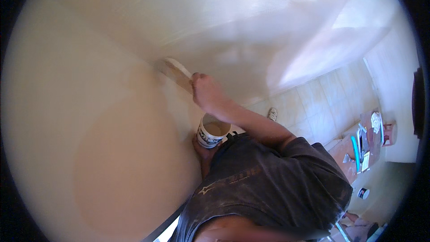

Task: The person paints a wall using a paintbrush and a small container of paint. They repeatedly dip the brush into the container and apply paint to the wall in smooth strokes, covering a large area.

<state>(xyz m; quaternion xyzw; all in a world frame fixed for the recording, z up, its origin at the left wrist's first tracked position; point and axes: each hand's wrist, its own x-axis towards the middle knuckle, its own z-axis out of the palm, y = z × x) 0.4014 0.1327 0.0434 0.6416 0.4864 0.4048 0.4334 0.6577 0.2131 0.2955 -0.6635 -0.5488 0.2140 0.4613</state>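
My right hand (206, 90) grips a wide brush (176, 75) by its handle; its pale bristles touch the wall near a corner. Just below that forearm, my left hand (203, 149) holds a white plastic bucket (210, 137) from underneath. Some beige liquid, like paint, lies inside the bucket. Pale walls (127, 161) rise close around both hands, with a darker, damp-looking patch and shadows on them.
A table (342, 161) with tools and a crumpled white cloth (376, 121) stands behind at the right, beside a reddish stool (389, 134). A small bucket (363, 193) is on the tiled floor (315, 111). Another person's arm (351, 216) shows at the lower right.
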